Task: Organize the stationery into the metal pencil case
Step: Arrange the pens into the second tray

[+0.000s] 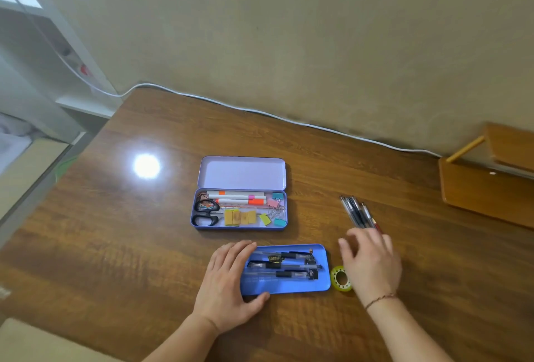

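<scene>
Fingers (358, 241) of the right hand (371, 263) spread above loose pens (358, 212); left hand (228, 280) lies flat, steadying the blue tray (323, 283).
Metal pencil case (239, 208) at table (115, 246) centre holds small items; pens and tape roll (341, 278) near the right edge remain, roughly halfway.

Brown wood-grain table (121, 246), glossy, one round lamp glare on its left part. White cable (260, 111) runs along the table's far edge against a beige wall (289, 29); to the left it rises toward a white shelf unit (43, 43). At far right, a wooden stand (488, 188) with a yellow rod (465, 149), partly cut off by the frame edge
</scene>
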Demonstrator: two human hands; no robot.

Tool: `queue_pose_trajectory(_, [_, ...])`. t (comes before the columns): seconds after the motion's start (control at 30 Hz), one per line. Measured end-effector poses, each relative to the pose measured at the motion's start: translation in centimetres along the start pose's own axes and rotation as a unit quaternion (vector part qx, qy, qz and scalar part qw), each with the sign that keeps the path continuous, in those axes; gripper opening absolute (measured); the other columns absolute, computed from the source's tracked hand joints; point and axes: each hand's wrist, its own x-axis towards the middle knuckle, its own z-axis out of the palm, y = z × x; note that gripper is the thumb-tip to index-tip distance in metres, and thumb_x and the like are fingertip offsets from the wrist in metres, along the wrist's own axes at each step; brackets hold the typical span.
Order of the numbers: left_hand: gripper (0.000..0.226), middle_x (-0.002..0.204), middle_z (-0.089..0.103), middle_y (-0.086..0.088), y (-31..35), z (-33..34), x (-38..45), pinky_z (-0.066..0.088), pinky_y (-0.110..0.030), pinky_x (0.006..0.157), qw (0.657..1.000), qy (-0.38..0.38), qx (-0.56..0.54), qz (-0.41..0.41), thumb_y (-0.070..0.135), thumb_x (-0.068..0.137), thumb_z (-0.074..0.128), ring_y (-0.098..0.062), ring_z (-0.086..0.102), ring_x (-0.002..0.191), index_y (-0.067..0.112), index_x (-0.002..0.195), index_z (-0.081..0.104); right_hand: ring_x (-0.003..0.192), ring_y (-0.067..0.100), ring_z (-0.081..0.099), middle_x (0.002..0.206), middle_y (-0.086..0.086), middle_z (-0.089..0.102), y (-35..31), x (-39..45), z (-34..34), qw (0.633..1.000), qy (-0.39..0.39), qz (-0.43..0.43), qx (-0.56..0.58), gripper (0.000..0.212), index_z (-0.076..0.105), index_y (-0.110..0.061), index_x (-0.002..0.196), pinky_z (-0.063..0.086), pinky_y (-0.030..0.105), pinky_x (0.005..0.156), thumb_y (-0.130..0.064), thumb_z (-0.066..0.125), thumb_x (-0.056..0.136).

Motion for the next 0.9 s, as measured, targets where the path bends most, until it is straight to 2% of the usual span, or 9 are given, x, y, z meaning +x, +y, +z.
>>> queue_pose_trajectory(0.1, [0.088, 0.140, 0.043, 0.014, 0.0, 0.0, 0.0, 0.032, -0.039, 0.110, 1.000, -0.002, 0.003, -0.003, 0.060, 0.067, 0.071, -0.013, 0.038, 0.130, 0.030, 0.142, 0.037, 0.085, 0.016, 0.047, 0.096, -0.007, 0.059, 2.1, 1.3, -0.4, 0.990, -0.056, 0.093, -0.089, 0.025, 0.063, -0.032, 0.096, 0.042, 0.030, 0.066, -0.053, 0.056, 0.084])
queue_pose_trajectory(0.2, [0.089, 0.139, 0.044, 0.014, 0.0, 0.1, 0.1, 0.032, -0.039, 0.109, 1.000, -0.004, 0.004, -0.005, 0.062, 0.067, 0.070, -0.012, 0.037, 0.130, 0.030, 0.143, 0.036, 0.081, 0.013, 0.040, 0.092, -0.009, 0.055, 2.4, 1.4, -0.2, 0.986, -0.068, 0.068, -0.134, 0.027, 0.065, -0.033, 0.092, 0.037, 0.029, 0.064, -0.056, 0.052, 0.085])
queue_pose_trajectory(0.27, [0.091, 0.140, 0.044, 0.014, 0.0, 0.1, 0.0, 0.031, -0.039, 0.110, 1.000, -0.002, 0.005, -0.009, 0.063, 0.067, 0.069, -0.011, 0.037, 0.131, 0.030, 0.144, 0.034, 0.080, 0.012, 0.038, 0.091, -0.008, 0.055, 1.9, 1.2, -0.2, 0.994, -0.037, 0.043, -0.096, 0.023, 0.068, -0.030, 0.091, 0.034, 0.029, 0.063, -0.049, 0.057, 0.085])
queue_pose_trajectory(0.37, [0.098, 0.142, 0.042, 0.011, -0.1, 0.2, 0.0, 0.030, -0.037, 0.111, 1.000, 0.008, -0.005, -0.011, 0.061, 0.066, 0.071, -0.012, 0.037, 0.131, 0.028, 0.147, 0.029, 0.082, 0.015, 0.045, 0.087, -0.009, 0.056, 0.5, 0.2, 0.2, 0.996, 0.001, -0.090, 0.008, 0.016, 0.068, -0.027, 0.086, 0.039, 0.030, 0.065, -0.041, 0.063, 0.084])
queue_pose_trajectory(0.47, [0.102, 0.148, 0.035, 0.009, -0.2, 0.2, 0.0, 0.029, -0.035, 0.112, 1.000, 0.020, -0.014, -0.002, 0.060, 0.065, 0.073, -0.014, 0.037, 0.133, 0.026, 0.149, 0.025, 0.087, 0.015, 0.048, 0.091, -0.013, 0.055, -1.7, -1.6, 0.9, 0.970, -0.041, -0.239, 0.025, 0.015, 0.064, -0.029, 0.085, 0.043, 0.030, 0.070, -0.045, 0.062, 0.084])
queue_pose_trajectory(0.6, [0.091, 0.147, 0.036, 0.007, -0.1, 0.2, 0.0, 0.035, -0.039, 0.109, 1.000, 0.014, -0.009, 0.009, 0.060, 0.068, 0.072, -0.016, 0.039, 0.132, 0.031, 0.146, 0.032, 0.090, 0.015, 0.051, 0.096, -0.012, 0.058, -3.8, -2.6, 1.8, 0.960, -0.058, -0.274, 0.021, 0.021, 0.064, -0.031, 0.088, 0.045, 0.031, 0.071, -0.050, 0.060, 0.080])
queue_pose_trajectory(0.7, [0.080, 0.145, 0.038, 0.007, -0.2, 0.2, -0.1, 0.037, -0.040, 0.108, 1.000, 0.005, -0.001, 0.016, 0.061, 0.069, 0.071, -0.018, 0.040, 0.129, 0.032, 0.139, 0.044, 0.095, 0.012, 0.050, 0.100, -0.013, 0.059, -3.3, -2.2, 1.6, 0.976, -0.052, -0.203, 0.051, 0.025, 0.065, -0.031, 0.098, 0.045, 0.029, 0.074, -0.051, 0.057, 0.085])
queue_pose_trajectory(0.8, [0.081, 0.142, 0.042, 0.012, -0.2, 0.2, -0.1, 0.033, -0.038, 0.110, 1.000, 0.003, 0.003, 0.012, 0.062, 0.069, 0.069, -0.013, 0.037, 0.131, 0.031, 0.139, 0.043, 0.092, 0.019, 0.053, 0.101, -0.007, 0.064, -0.4, -0.4, 0.8, 0.998, -0.005, -0.037, 0.041, 0.023, 0.067, -0.026, 0.100, 0.046, 0.033, 0.072, -0.043, 0.062, 0.084])
queue_pose_trajectory(0.9, [0.085, 0.140, 0.044, 0.015, -0.3, 0.3, -0.1, 0.029, -0.034, 0.113, 1.000, -0.001, 0.001, 0.002, 0.064, 0.069, 0.068, -0.008, 0.034, 0.133, 0.029, 0.142, 0.039, 0.092, 0.021, 0.051, 0.105, -0.003, 0.061, 2.4, 1.2, -0.1, 0.993, -0.033, 0.104, -0.040, 0.025, 0.064, -0.029, 0.102, 0.044, 0.033, 0.071, -0.046, 0.061, 0.083])
